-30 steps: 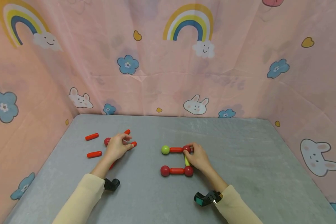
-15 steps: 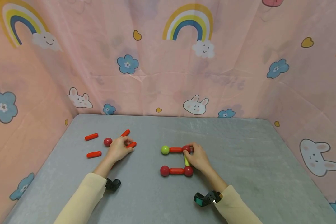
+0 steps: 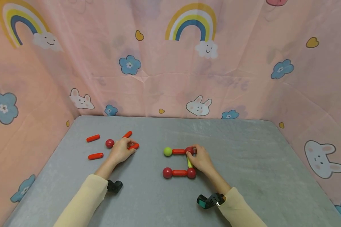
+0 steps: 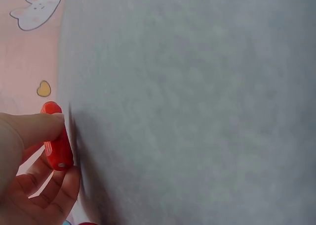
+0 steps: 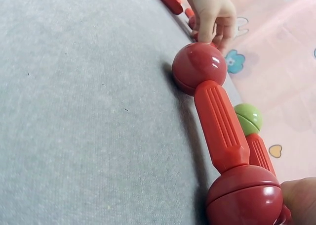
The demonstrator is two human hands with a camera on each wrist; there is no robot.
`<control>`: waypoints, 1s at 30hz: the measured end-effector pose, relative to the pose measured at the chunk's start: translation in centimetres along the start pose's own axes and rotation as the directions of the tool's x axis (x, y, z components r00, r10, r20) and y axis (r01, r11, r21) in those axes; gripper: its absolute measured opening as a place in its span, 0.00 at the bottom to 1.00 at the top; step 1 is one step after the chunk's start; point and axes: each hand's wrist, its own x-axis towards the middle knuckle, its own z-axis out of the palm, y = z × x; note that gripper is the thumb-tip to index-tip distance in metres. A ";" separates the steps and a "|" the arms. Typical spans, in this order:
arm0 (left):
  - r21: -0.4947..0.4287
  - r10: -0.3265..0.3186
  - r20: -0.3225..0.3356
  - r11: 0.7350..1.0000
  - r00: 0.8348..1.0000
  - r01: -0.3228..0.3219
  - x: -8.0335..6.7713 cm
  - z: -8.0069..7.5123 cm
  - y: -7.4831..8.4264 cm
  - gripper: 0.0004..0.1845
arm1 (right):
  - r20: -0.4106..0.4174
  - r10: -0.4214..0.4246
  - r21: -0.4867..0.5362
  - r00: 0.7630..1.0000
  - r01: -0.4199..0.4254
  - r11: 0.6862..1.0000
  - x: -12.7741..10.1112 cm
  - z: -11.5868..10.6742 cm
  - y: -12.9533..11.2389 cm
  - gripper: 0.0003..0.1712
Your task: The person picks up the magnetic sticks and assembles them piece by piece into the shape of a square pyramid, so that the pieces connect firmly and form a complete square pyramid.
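Note:
At the left of the table, my left hand [image 3: 121,151] pinches a short red rod [image 3: 134,146]; in the left wrist view its thumb lies on the rod [image 4: 59,146] with fingers below. My right hand [image 3: 201,159] holds the dark red ball [image 3: 189,150] at the far right corner of a three-sided frame. From that ball a red rod [image 3: 178,151] leads to a green ball [image 3: 167,151], and a yellow-green rod [image 3: 189,162] leads to a near dark red ball [image 3: 191,172]. Another red rod [image 3: 179,172] joins it to a dark red ball [image 3: 167,172] at the near left.
Around my left hand lie a loose dark red ball [image 3: 109,143], a red rod [image 3: 127,134] just behind the fingers, and two more red rods farther left, one far [image 3: 93,138] and one near [image 3: 95,156]. A pink printed curtain [image 3: 153,85] borders the grey table [image 3: 244,151].
My left hand has shifted slightly right and settled round the red rod, uncovering more of the loose ball. A red rod end beside the left wrist is now hidden. The right hand stays put.

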 end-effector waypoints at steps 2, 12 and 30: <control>0.003 0.014 0.003 1.000 1.000 -0.015 0.0 0.1 0.2 0.13 | -0.003 -0.001 0.002 1.000 0.001 1.000 0.0 -0.1 -0.1 0.17; -0.005 0.098 0.026 0.995 0.995 -0.098 -0.3 0.7 1.7 0.11 | -0.035 -0.040 0.031 0.999 0.041 0.999 0.0 0.0 0.2 0.15; -0.065 0.127 0.132 0.991 0.983 -0.119 -1.2 3.0 5.1 0.09 | -0.013 -0.009 0.005 1.000 0.009 1.000 0.1 0.2 0.1 0.16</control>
